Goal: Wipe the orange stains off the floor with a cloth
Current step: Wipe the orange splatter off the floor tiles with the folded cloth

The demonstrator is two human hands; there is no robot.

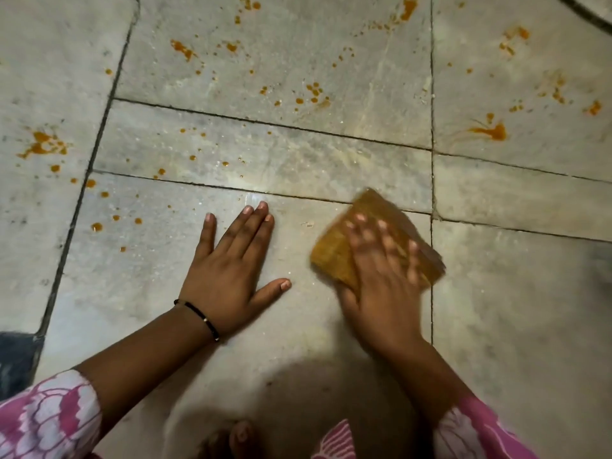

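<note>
Stone floor (331, 160), orange stains (495, 131) scattered from 9 to 2 o'clock; left hand (228, 270) spread flat; at its 3 o'clock, blurred right hand (381, 286), fingers spread, presses cloth (331, 260).

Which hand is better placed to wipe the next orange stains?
Right. The right hand presses the cloth on the floor; the left hand lies flat beside it, holding nothing, and seems only a support.

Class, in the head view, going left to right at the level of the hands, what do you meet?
A dark floor joint → orange drops → left hand → cloth, with the right hand pressing on it.
</note>
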